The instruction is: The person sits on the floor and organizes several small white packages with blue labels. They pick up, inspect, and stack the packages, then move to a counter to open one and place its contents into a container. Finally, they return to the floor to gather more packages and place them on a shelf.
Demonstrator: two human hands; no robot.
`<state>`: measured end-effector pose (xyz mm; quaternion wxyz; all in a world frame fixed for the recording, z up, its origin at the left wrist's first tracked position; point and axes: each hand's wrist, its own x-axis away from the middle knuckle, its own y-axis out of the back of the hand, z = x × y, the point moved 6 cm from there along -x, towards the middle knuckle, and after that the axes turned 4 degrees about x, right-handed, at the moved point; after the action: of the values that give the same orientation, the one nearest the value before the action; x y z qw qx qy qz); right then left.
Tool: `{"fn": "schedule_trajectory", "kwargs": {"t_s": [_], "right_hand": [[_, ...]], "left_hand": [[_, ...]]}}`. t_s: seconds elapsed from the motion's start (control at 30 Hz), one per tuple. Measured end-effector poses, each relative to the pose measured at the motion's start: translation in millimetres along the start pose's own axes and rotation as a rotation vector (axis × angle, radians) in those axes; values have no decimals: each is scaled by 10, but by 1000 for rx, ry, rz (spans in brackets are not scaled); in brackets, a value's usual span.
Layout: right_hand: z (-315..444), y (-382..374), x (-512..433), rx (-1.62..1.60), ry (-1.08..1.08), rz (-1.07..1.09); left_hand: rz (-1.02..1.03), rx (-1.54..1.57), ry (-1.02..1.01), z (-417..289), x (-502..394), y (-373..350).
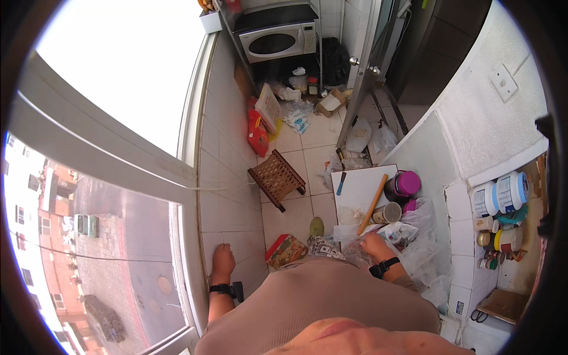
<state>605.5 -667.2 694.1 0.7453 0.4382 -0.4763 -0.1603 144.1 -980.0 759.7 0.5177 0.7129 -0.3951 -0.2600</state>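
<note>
My left hand is beside the tiled wall under the window, fingers curled; whether it holds anything does not show. My right hand is at the near edge of a white-topped table, among clear plastic bags; its fingertips are partly hidden, so its grip is unclear. Just beyond it lies a wooden rolling pin, slanting across the tabletop. A blue-handled knife lies at the table's far left. Right of the rolling pin are a lidded container and a dark vessel with a purple lid.
A woven folding stool stands on the tiled floor. A patterned box lies near my legs. Farther off are a red bag, a cardboard box, a microwave on a rack and an open door. Jars fill the right shelf.
</note>
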Motion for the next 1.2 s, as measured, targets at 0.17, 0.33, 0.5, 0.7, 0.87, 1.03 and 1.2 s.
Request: {"fn": "schedule_trajectory", "kwargs": {"t_s": [0.17, 0.33, 0.5, 0.7, 0.87, 1.03, 1.2], "right_hand": [[-290, 271, -283, -39, 73, 174], [-163, 427, -718, -243, 66, 43], [-201, 247, -819, -511, -8, -80], [-452, -328, -627, -338, -125, 269], [-664, -559, -613, -418, -51, 183], [-941, -769, -920, -242, -200, 442], [-1002, -297, -1371, -467, -239, 61]], "left_hand": [[215, -90, 22, 62, -6, -191], [94, -22, -95, 198, 72, -261], [524, -137, 164, 978, 155, -802], [724, 22, 332, 1196, -288, -1195], [784, 137, 389, 1003, -818, -1411], [821, 227, 426, 887, -1313, -1648], [795, 363, 482, 729, -1957, -1682]]}}
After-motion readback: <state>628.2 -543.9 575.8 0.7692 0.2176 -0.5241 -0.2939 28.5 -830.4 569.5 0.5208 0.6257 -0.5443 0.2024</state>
